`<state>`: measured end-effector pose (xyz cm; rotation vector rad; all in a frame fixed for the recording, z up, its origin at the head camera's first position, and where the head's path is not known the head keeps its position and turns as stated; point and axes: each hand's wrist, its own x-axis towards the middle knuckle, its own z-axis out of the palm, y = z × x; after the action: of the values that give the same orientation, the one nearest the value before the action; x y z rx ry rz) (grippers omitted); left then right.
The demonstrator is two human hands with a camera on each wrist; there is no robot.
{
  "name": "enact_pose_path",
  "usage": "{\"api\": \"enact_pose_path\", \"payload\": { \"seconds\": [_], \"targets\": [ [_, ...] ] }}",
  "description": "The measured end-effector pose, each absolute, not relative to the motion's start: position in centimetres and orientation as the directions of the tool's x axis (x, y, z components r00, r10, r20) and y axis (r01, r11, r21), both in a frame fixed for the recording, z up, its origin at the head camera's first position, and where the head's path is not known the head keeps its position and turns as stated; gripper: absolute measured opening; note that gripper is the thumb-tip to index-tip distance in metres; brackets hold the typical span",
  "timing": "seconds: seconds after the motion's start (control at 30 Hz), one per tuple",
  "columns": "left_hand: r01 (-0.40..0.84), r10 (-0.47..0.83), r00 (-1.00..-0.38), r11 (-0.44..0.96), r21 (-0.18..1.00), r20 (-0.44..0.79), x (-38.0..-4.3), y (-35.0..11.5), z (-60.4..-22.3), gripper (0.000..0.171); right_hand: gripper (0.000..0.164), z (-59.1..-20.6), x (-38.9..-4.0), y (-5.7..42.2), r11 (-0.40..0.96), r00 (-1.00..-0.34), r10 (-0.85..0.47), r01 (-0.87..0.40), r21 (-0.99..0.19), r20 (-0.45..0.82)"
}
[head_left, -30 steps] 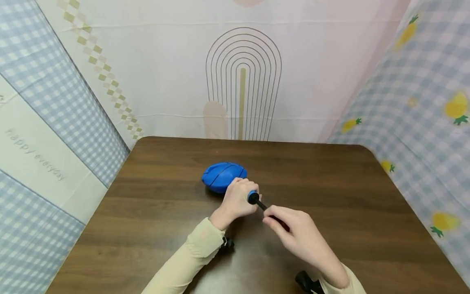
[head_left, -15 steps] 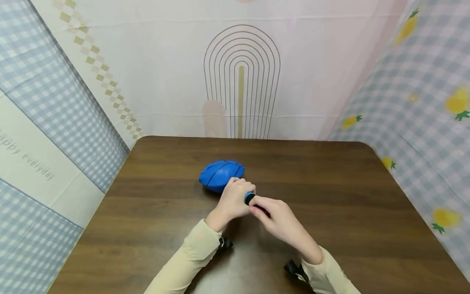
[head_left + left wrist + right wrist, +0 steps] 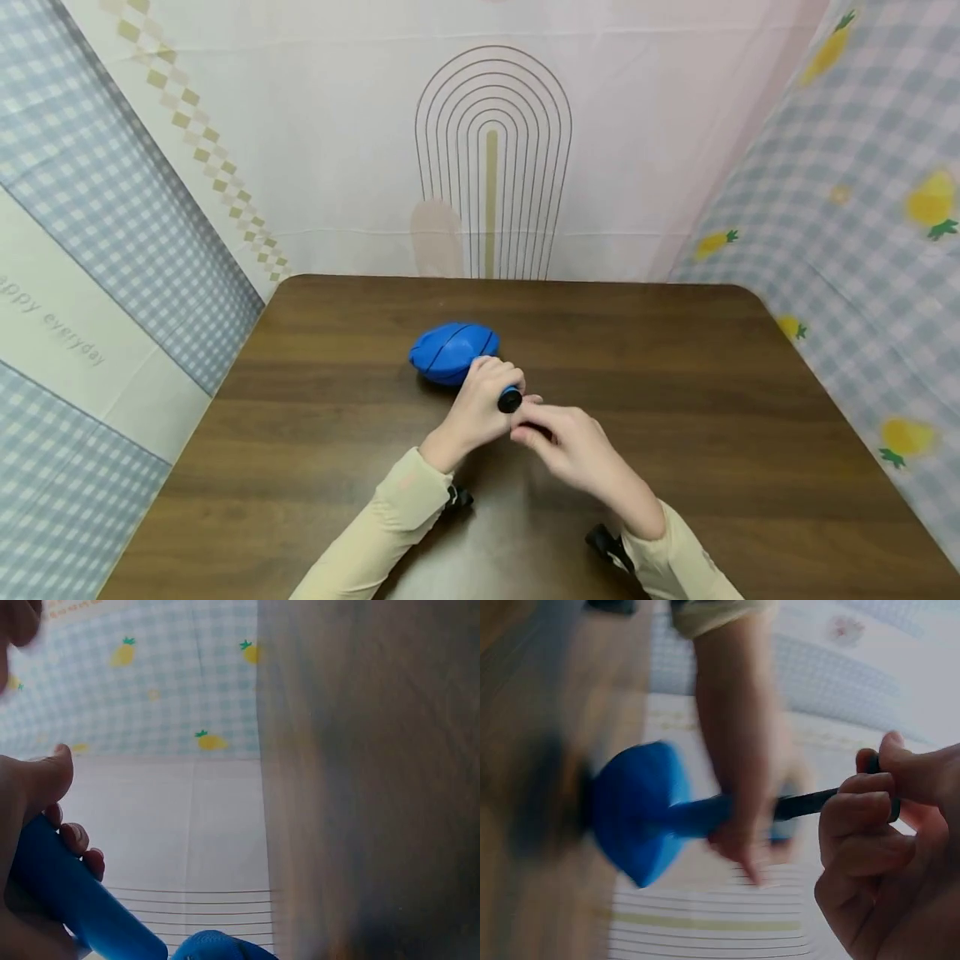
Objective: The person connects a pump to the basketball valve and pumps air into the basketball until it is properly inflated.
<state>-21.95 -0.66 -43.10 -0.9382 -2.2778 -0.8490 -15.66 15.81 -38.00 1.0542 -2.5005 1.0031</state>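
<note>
Your left hand (image 3: 476,407) is covering most of the pump (image 3: 510,401) in the head view.
There your right hand (image 3: 581,450) is hiding the handle (image 3: 895,809); in the left wrist view, the bottom edge is cutting off the ball (image 3: 216,946) and the table (image 3: 382,780) is blurring; in the right wrist view, your left hand is looking smeared.

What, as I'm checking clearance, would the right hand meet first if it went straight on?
Likely the left hand around the blue tube, just ahead of the right hand; depth is unclear.
</note>
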Motion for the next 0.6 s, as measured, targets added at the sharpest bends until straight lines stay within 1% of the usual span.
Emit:
{"api": "enact_pose_path", "payload": {
  "seconds": [0.07,0.17,0.27,0.33,0.43,0.5,0.6],
  "targets": [
    [0.737,0.432,-0.638,0.583,0.342,0.637,-21.7,-0.6,-43.1,0.023,0.009,-38.7,-16.4,15.5,0.525,-0.717,-0.527,-0.697,-0.488,0.457],
    [0.714,0.46,-0.672,0.61,0.343,0.58,-21.6,-0.4,-43.1,0.021,0.007,-39.0,-16.3,15.4,0.569,-0.738,-0.508,-0.674,-0.471,0.443],
    [0.695,0.445,-0.694,0.62,0.365,0.566,-22.1,-0.2,-43.2,0.024,0.005,-37.6,-14.7,15.8,0.585,-0.756,-0.497,-0.655,-0.478,0.426],
    [0.685,0.419,-0.702,0.616,0.388,0.576,-22.5,-0.2,-43.0,0.027,0.004,-36.1,-13.4,16.2,0.576,-0.751,-0.498,-0.66,-0.482,0.433],
    [0.683,0.39,-0.702,0.606,0.408,0.596,-23.0,-0.3,-42.9,0.029,0.005,-35.1,-12.4,16.6,0.539,-0.705,-0.509,-0.708,-0.455,0.494],
    [0.695,0.387,-0.692,0.586,0.418,0.609,-22.9,-0.2,-42.8,0.029,0.007,-35.4,-12.7,16.5,0.518,-0.686,-0.504,-0.727,-0.452,0.526],
    [0.724,0.386,-0.661,0.553,0.412,0.644,-22.5,-0.2,-42.9,0.027,0.011,-36.8,-14.3,16.1,0.504,-0.704,-0.491,-0.71,-0.492,0.513]
  ]
}}
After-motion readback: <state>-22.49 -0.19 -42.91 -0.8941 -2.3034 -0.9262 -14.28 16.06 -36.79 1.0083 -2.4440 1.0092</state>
